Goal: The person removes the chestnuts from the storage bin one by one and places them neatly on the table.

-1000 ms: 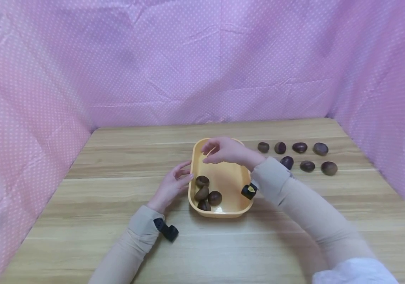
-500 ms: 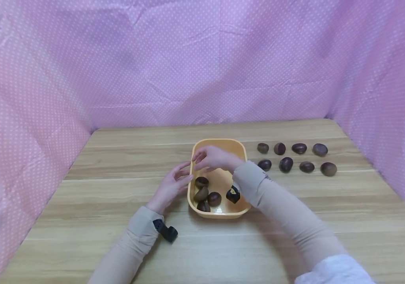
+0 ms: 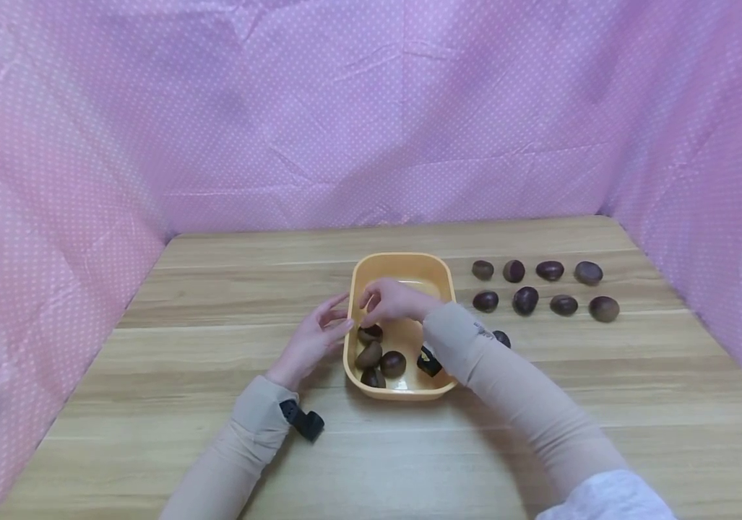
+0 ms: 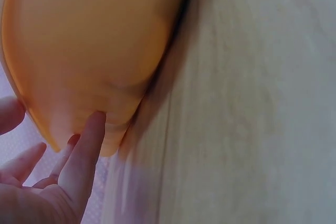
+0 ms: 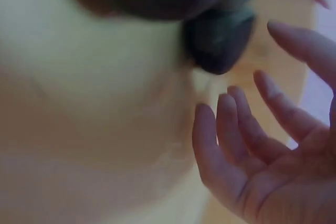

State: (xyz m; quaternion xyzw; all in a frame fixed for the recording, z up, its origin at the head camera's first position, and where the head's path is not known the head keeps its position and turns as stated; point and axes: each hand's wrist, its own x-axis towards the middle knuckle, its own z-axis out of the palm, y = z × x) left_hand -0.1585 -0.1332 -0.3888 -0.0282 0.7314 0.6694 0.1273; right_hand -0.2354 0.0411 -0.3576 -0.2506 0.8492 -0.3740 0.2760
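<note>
A yellow-orange plastic box (image 3: 403, 394) stands mid-table with several brown chestnuts lying in its near left part. My left hand (image 3: 311, 339) is beside the box's left wall; in the left wrist view a fingertip touches the outer wall (image 4: 89, 40), and the thumb is by the rim. Inside the box hovers my right hand (image 3: 397, 300), just above the farthest of the chestnuts (image 3: 370, 334). Its fingers are loosely bent and spread, with nothing between them in the right wrist view, where a dark chestnut (image 5: 218, 43) lies close to the fingertips.
To the right of the box, more chestnuts (image 3: 525, 301) lie on the wooden table (image 3: 240, 274) in two rows. Another chestnut (image 3: 503, 338) shows partly behind the right sleeve. Pink dotted cloth (image 3: 371, 108) hangs around the back and sides.
My right hand has come left and nearer, down into the box toward the chestnuts. Table chestnuts that its sleeve covered now show. The left hand and the box keep their places.
</note>
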